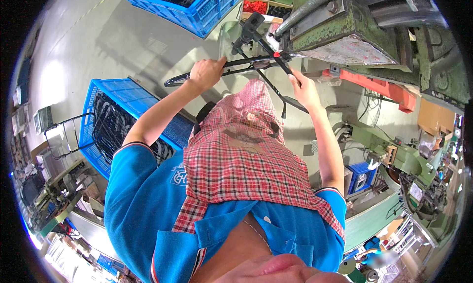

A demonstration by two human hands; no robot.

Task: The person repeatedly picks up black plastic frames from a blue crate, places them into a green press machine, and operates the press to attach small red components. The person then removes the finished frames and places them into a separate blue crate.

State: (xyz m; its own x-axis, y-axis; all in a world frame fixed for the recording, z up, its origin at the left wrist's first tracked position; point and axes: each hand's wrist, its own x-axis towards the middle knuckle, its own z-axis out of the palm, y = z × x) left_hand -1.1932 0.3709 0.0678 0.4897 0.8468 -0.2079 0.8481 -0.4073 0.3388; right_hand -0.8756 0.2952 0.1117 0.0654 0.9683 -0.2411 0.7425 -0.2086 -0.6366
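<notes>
While both bare arms stretch forward past the red plaid apron [246, 177], left hand [207, 72] is closed around the bars of a black tubular frame [268, 46], knuckles up. Right hand [304, 90] grips the same frame, at a thicker tube slanting away to a chunky black fitting [253, 24]. Red clip [276, 54] on that tube. Frame lies just beyond the apron's far end, spanning both hands, near the worn green machine [335, 31]; cannot tell whether they touch. Left of the apron: blue crate [129, 93] with dark curved pieces inside. Second crate [197, 17], also blue, stands farther ahead. Past the fitting, a divided box [268, 17] holds small red and black parts.
</notes>
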